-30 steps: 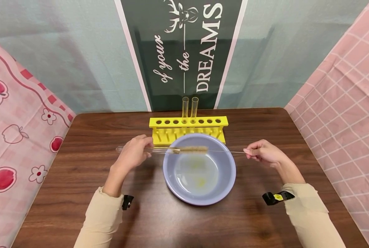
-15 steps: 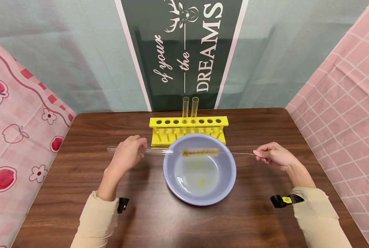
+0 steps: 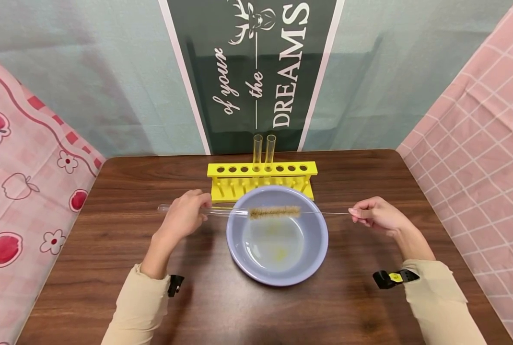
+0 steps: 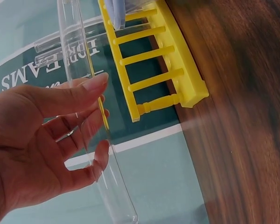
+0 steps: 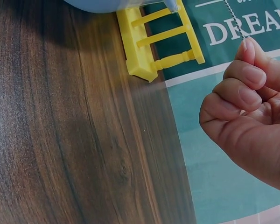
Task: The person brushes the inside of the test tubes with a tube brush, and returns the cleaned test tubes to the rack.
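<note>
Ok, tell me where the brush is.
In the head view, the brush is over the bowl, right of the held glass tube, its wire pinched in the right hand.

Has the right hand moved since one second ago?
Yes. In the head view, the right hand has moved slightly rightward, farther from the stationary blue-purple basin.

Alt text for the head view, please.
Left hand holds a clear test tube; right hand pinches the wire of a bristle brush at the tube's mouth, above a lavender basin. Behind, a yellow rack holds two tubes.
</note>
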{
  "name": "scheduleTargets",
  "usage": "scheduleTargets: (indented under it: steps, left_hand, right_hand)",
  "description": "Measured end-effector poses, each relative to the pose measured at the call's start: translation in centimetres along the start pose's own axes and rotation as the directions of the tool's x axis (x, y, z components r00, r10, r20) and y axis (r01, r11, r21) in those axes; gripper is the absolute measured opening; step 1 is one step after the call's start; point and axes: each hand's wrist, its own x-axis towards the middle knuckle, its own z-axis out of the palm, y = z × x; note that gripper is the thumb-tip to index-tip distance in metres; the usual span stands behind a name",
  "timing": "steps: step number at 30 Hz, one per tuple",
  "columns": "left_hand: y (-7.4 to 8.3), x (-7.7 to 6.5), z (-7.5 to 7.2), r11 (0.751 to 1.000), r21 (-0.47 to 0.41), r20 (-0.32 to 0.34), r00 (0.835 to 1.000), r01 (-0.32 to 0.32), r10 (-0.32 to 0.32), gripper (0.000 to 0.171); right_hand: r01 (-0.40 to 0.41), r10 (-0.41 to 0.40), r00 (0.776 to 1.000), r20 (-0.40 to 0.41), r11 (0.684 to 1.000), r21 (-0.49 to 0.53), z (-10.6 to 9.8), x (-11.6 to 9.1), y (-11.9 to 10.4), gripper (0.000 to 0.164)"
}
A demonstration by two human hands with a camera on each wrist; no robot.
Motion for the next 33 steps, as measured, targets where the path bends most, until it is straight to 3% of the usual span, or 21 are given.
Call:
scheduleTargets:
  steps: [9, 16, 22, 33]
  left_hand:
    - [-0.01, -0.18, 0.02, 1.000, 0.011, 0.008, 1.000, 0.022, -0.022, 0.023]
    - [0.06, -0.17, 0.03, 1.000, -0.027, 0.018, 1.000, 0.011, -0.011, 0.023]
    - [-0.35, -0.31, -0.06, 0.998, -0.043, 0.015, 0.999, 0.040, -0.039, 0.023]
    - [-0.17, -0.08, -0.11, 0.999, -0.041, 0.025, 1.000, 0.018, -0.017, 0.022]
  right_hand:
    - [0.024, -0.024, 1.000, 0.011, 0.999, 0.031, 0.10, -0.08, -0.22, 0.028]
    - [0.011, -0.011, 1.000, 0.007, 1.000, -0.003, 0.25, 0.17, 0.02, 0.027]
    - [0.008, -0.008, 1.000, -0.003, 1.000, 0.005, 0.10, 0.02, 0.04, 0.027]
    - [0.006, -0.006, 1.000, -0.006, 1.000, 0.000, 0.28, 0.04, -0.36, 0.027]
